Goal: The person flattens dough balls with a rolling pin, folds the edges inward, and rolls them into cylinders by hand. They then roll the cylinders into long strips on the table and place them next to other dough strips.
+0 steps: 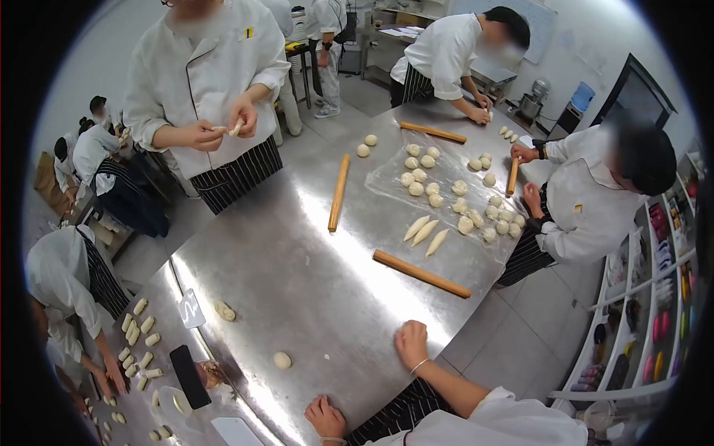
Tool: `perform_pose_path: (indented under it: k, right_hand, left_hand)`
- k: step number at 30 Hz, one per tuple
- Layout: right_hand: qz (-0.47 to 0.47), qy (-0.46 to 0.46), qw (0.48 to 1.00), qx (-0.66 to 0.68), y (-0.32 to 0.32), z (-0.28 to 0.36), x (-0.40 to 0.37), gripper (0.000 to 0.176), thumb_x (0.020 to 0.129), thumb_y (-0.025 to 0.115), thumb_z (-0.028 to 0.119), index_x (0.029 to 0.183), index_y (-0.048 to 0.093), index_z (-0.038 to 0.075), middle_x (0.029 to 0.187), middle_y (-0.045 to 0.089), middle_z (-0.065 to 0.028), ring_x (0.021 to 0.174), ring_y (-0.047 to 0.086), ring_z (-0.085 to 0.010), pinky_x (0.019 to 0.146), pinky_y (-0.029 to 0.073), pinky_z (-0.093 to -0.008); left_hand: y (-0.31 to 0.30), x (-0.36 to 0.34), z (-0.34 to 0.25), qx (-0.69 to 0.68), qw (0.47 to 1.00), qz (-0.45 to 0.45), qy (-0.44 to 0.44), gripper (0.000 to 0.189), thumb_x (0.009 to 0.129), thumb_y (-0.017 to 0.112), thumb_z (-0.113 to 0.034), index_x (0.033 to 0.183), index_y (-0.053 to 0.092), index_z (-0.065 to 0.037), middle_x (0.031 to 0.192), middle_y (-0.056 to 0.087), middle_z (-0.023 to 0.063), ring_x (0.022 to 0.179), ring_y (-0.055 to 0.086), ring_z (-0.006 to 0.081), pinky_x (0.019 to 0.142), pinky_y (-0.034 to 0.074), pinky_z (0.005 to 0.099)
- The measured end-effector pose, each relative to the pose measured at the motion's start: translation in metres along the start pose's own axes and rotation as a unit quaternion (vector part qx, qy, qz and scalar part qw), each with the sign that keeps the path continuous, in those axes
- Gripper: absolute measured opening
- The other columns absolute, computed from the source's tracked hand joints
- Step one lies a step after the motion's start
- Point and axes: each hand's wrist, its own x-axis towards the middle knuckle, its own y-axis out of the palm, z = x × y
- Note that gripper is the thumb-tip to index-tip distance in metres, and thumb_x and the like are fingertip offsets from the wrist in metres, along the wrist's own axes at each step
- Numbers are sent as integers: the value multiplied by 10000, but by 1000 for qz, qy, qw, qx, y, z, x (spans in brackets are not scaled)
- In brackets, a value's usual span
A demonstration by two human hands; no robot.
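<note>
A single dough ball (282,360) lay near the left hand (324,418), ahead and to its left; one rolling pin (422,273) lay beyond the right hand (411,346); farther beyond, clustered dough balls (436,200) lay about a clear plastic sheet (387,172), near three pointed dough pieces (425,232); the right hand rested as a loose fist; the left's fingers were bent, its grip impossible to tell.

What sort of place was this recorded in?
Most likely a pastry kitchen, perhaps a training one: dough balls and rolling pins on a metal worktable, with people in white jackets around it.
</note>
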Motion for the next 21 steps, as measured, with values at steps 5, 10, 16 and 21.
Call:
perform_pose_path:
  k: [5, 10, 16, 21]
  right_hand:
    - [140, -203, 969, 12, 34, 62, 57, 129, 770, 661, 185, 826, 574, 107, 910, 561, -59, 934, 504, -275, 829, 385, -435]
    - [89, -112, 990, 12, 23, 3, 97, 122, 836, 633, 221, 894, 622, 113, 999, 578, -72, 983, 500, -273, 859, 401, -420]
    - [101, -108, 989, 25, 16, 61, 7, 93, 822, 650, 198, 818, 628, 108, 984, 580, -49, 966, 500, -259, 853, 401, -414]
    - [156, -217, 963, -25, 55, 42, 94, 100, 818, 655, 192, 790, 614, 105, 938, 579, -42, 936, 513, -242, 821, 401, -420]
  left_hand:
    - [7, -4, 4, -8, 1000, 10, -5, 382, 861, 514, -121, 1226, 578, -29, 1195, 558, 208, 1118, 478, 405, 988, 356, 509]
    - [-7, 2, -5, -3, 1000, 10, -2, 358, 815, 519, -78, 1162, 583, -17, 1168, 555, 190, 1085, 486, 399, 956, 367, 518]
    - [0, -1, -2, 16, 1000, -2, 7, 407, 728, 542, -45, 1133, 559, 0, 1135, 533, 175, 1044, 475, 379, 913, 364, 528]
    - [2, 0, 3, 6, 1000, -2, 9, 399, 729, 539, -28, 1125, 564, 5, 1134, 535, 179, 1035, 477, 380, 906, 365, 527]
